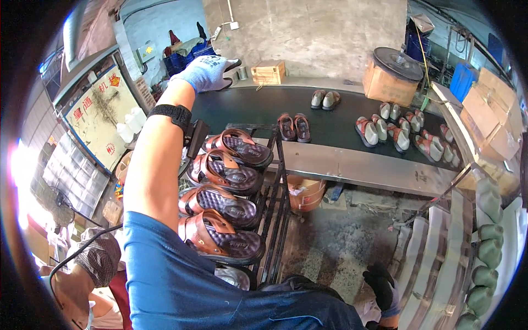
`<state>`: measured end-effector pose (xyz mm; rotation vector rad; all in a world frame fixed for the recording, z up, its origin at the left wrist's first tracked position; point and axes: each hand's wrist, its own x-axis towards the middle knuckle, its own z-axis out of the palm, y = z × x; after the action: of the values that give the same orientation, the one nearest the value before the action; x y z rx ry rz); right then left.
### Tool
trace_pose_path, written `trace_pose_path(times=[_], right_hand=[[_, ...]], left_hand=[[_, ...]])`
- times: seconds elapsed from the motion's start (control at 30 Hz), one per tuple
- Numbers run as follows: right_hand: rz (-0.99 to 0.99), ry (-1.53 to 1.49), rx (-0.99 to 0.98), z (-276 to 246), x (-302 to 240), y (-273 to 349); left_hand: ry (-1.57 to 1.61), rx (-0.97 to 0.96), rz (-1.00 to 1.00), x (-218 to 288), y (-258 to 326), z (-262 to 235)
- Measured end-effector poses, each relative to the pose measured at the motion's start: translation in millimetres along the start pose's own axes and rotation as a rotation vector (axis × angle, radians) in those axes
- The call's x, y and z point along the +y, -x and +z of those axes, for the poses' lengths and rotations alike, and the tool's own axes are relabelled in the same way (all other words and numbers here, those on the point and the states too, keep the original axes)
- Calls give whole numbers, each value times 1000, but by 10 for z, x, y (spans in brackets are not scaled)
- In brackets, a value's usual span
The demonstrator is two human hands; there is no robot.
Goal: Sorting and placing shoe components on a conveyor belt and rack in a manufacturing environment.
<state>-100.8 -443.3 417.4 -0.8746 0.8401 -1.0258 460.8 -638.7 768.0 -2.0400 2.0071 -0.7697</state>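
My left hand (212, 73), in a pale blue glove with a dark palm, reaches out over the far left end of the dark conveyor belt (242, 109). Its thumb and fingers are apart, with nothing visible between them. Below my left forearm, several brown strap sandals (231, 206) with dark insoles lie on a black metal rack (279, 206). A pair of similar sandals (294, 127) stands on the belt's near edge. At the lower right, my right hand (380, 286), in a dark-palmed glove, hangs low with loosely parted fingers and holds nothing I can see.
Sandals on grey lasts (366, 131) sit on the belt's right part; another pair (325, 100) stands farther left. Behind are a box under a round black lid (391, 82) and a small wooden box (268, 72). A bucket (304, 193) stands underneath. Someone in a cap (99, 256) is at lower left.
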Motion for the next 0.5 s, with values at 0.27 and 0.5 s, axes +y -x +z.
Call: trace_pose_path(times=[0.27,0.5], right_hand=[[21,25,37,-35,21,19],[29,-1,34,116,-16,-28]], left_hand=[[9,-12,17,11,-54,10],[37,-20,-1,2,28,-12]])
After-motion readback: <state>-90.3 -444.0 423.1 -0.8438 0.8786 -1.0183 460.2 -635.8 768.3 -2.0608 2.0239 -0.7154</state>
